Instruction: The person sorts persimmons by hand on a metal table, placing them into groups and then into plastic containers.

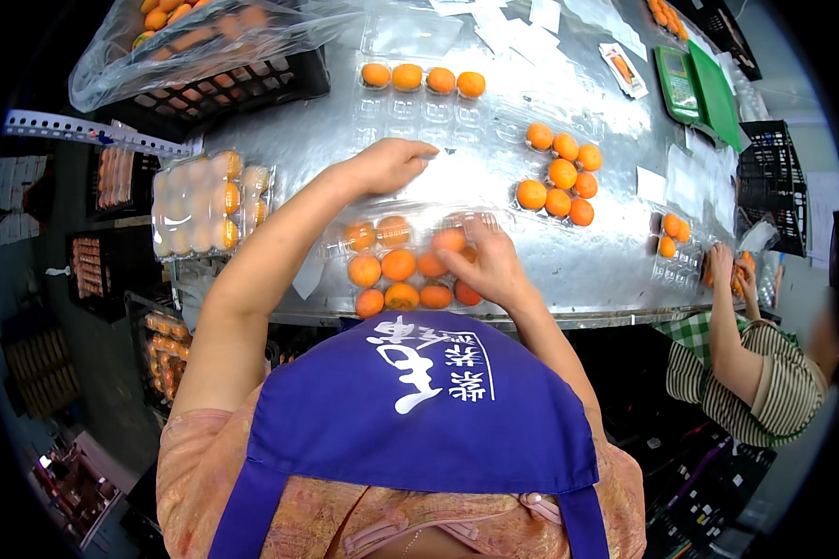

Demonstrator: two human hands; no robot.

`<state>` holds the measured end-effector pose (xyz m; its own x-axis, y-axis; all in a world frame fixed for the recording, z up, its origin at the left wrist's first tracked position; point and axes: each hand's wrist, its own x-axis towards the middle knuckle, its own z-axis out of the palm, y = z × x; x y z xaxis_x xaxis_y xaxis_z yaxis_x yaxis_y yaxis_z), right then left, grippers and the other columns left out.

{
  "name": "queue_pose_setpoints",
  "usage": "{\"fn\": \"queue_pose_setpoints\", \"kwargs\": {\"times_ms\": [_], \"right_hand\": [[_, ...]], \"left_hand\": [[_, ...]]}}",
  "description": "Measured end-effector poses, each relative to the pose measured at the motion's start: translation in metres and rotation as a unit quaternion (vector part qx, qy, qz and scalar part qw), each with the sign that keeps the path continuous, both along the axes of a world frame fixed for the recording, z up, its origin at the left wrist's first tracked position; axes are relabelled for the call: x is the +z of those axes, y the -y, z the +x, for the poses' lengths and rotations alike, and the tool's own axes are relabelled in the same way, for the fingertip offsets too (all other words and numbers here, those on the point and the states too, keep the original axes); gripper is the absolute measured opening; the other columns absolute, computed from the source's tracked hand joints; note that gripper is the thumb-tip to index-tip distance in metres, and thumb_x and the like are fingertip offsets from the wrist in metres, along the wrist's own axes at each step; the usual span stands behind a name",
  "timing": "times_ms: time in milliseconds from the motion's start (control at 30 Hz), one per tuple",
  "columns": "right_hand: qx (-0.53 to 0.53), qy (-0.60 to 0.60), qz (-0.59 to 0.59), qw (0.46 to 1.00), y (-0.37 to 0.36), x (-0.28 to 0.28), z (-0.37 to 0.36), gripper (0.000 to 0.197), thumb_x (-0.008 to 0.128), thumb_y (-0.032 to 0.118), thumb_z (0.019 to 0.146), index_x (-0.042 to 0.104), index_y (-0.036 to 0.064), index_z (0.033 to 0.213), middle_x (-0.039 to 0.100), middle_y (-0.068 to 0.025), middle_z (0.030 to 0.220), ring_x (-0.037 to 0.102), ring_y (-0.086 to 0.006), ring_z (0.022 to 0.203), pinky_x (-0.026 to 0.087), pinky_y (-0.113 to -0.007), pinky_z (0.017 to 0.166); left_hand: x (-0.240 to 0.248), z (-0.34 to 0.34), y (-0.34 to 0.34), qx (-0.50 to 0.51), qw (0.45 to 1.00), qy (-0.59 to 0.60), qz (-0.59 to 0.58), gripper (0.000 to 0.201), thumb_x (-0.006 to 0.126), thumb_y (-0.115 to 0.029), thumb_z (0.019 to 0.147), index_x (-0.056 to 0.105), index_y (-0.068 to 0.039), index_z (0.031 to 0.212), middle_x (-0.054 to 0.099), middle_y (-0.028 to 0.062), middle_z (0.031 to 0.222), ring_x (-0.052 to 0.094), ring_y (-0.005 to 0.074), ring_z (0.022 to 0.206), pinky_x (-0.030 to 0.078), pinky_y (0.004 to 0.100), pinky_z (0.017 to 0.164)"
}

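Head view: right hand (488, 265) fingers curled over fruit (449, 241) in clear tray (336, 250), seemingly gripping it. Left hand (389, 164) flat, fingers spread, pressing tray lid beyond. Tray nearly full; closing left undone.

Left hand (389, 165) stretched forward flat; right hand (488, 265) curled downward.

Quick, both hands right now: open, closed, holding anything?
Left hand: fingers flat, pressing on the clear plastic tray lid; nothing gripped.
Right hand: fingers curled over the orange fruits in the clear tray; whether it grips one cannot be told.
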<state>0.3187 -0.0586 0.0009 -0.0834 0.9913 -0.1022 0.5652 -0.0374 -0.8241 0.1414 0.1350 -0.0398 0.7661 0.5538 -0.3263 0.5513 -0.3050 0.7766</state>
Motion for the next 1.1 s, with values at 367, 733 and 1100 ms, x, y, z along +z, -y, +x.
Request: {"fn": "queue_pose_setpoints", "kwargs": {"times_ms": [367, 733, 1100], "right_hand": [[-0.040, -0.320, -0.096, 0.942, 0.011, 0.007, 0.037, 0.038, 0.071, 0.011, 0.090, 0.059, 0.0032, 0.125, 0.061, -0.0054, 0.122, 0.060, -0.0127, 0.107, 0.051, -0.030, 0.091], [-0.175, -0.406, -0.039, 0.896, -0.009, 0.011, 0.070, 0.043, 0.067, 0.014, 0.091, 0.056, 0.0009, 0.130, 0.061, -0.0061, 0.117, 0.058, -0.0149, 0.112, 0.047, -0.030, 0.095], [-0.206, -0.484, -0.039, 0.850, -0.028, 0.001, 0.071, 0.044, 0.052, 0.024, 0.101, 0.048, 0.0011, 0.138, 0.060, -0.0128, 0.124, 0.061, -0.0180, 0.104, 0.052, -0.032, 0.082]], "left_hand": [[0.001, -0.011, -0.033, 0.094, 0.991, 0.063, -0.076, 0.037, 0.058, -0.021, 0.099, 0.061, -0.007, 0.134, 0.069, 0.0094, 0.114, 0.065, 0.0166, 0.086, 0.054, 0.0307, 0.075], [0.048, -0.098, -0.020, 0.171, 0.866, 0.346, -0.319, 0.067, 0.033, -0.055, 0.105, 0.054, 0.001, 0.136, 0.063, 0.0156, 0.129, 0.062, 0.0243, 0.117, 0.047, 0.0384, 0.102], [0.033, -0.111, -0.011, 0.395, 0.816, 0.335, -0.257, 0.061, 0.035, -0.052, 0.107, 0.054, -0.001, 0.133, 0.065, 0.0154, 0.123, 0.063, 0.0251, 0.112, 0.051, 0.0378, 0.094]]}}
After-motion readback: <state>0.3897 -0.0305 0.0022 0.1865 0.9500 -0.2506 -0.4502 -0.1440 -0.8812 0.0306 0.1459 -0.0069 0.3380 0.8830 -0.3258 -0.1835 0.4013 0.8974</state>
